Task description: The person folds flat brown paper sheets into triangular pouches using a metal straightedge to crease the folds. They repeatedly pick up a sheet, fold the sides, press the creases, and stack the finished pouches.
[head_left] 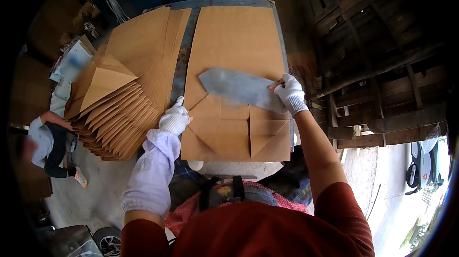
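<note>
Closest to my view is a red shirt (267,233), with both forearms reaching out from it over the workbench (229,3). Beyond that I see the biggest thing on the bench, a brown paper bag (229,51) lying flat, its lower end folded into triangular flaps nearest me. To its left sits a fanned stack of folded bags (114,113), overlapping one another and spilling past the bench edge. Across the flat bag lies a grey pointed blade-like tool (239,87), tip aimed left. My right hand (289,93), gloved in white, is closed around that tool's right end at the bag's right edge. My left hand (174,118), also gloved, lies with fingers loosely curled on the bag's left edge, gripping nothing that I can make out.
</note>
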Motion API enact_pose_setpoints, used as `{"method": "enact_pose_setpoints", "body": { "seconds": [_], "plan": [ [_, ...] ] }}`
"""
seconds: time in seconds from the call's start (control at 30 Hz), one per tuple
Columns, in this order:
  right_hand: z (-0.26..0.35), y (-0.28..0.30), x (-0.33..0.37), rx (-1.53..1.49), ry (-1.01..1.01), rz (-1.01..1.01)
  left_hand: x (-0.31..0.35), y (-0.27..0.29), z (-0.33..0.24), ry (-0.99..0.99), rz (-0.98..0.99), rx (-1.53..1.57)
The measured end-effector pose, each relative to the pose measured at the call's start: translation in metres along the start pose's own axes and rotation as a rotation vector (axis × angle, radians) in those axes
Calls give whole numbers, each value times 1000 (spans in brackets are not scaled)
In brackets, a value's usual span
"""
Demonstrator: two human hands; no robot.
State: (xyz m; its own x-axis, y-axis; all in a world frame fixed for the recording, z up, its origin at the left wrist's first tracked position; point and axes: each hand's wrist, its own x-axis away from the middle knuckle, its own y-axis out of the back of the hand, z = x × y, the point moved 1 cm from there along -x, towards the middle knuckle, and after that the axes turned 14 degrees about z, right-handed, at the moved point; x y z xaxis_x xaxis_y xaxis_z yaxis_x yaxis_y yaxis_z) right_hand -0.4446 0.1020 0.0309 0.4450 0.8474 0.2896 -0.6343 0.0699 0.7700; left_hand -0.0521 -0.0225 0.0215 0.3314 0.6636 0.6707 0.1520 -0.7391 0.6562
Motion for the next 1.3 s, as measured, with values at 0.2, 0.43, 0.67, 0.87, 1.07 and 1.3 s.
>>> {"method": "enact_pose_setpoints", "body": {
  "seconds": [0.2, 0.43, 0.67, 0.87, 1.07, 1.3],
  "plan": [
    [-15, -37, 34, 337, 373, -330, 4, -27, 58, -129, -269, 130],
    [-18, -57, 107, 89, 320, -50, 85, 75, -14, -502, -453, 274],
    [217, -60, 51, -401, 678, 97, 180, 307, 46, -244, -920, -61],
    [396, -98, 2, -158, 575, 269, 172, 391, 189, 194, -914, 96],
    [393, -186, 43, 403, 515, 506, 65, 248, 384, 582, -444, 23],
    [325, -180, 76, 239, 937, 116, 101, 220, 372, -46, -711, 600]
  ]
}}
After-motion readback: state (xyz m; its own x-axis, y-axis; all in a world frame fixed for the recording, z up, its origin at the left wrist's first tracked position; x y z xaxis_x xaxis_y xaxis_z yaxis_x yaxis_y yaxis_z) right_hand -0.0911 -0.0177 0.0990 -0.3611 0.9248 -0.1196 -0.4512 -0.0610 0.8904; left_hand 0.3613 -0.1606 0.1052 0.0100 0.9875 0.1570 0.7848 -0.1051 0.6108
